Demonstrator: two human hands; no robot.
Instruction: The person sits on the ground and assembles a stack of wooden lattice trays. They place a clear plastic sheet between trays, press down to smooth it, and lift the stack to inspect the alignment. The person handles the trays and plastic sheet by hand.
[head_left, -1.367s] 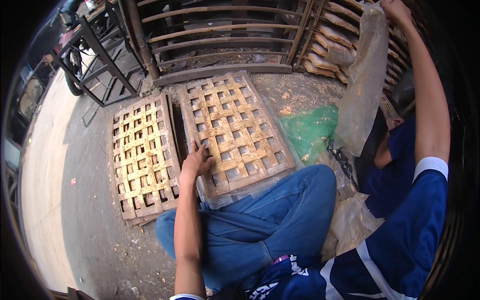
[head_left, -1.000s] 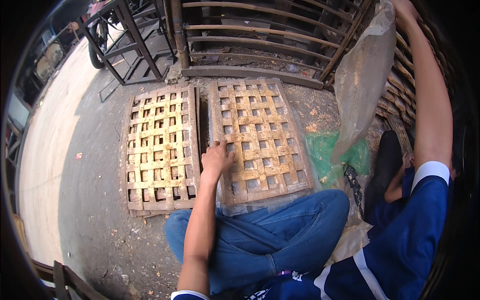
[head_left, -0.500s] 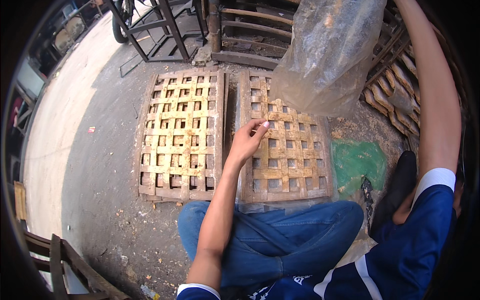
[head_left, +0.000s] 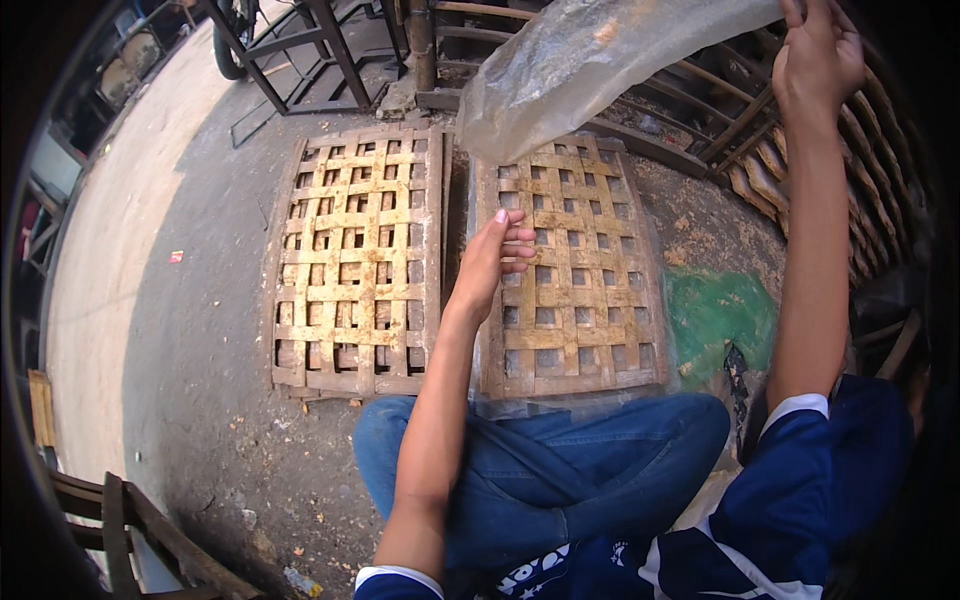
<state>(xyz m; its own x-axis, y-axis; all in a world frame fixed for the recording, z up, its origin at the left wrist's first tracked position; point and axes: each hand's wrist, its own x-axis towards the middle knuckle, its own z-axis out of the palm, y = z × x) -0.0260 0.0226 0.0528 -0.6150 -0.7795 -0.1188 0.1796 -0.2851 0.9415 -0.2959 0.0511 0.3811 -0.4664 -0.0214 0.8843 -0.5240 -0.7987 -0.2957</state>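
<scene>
Raised high at the top right, my right hand grips one end of a clear, dusty plastic sheet that hangs leftward over the ground. Below it, my left hand hovers with fingers loosely curled and apart, holding nothing, over the left edge of the right woven bamboo lattice panel. A second lattice panel lies flat beside it on the left. My legs in blue jeans are folded just in front of the panels.
A green plastic sheet lies on the ground right of the panels. Metal frames stand at the back left, stacked wooden lattices at the right. A wooden frame sits at the lower left on grey concrete.
My right hand has swung the plastic sheet from the far right up and across toward the middle. My left hand has lifted off the right lattice panel and now hovers over it.
</scene>
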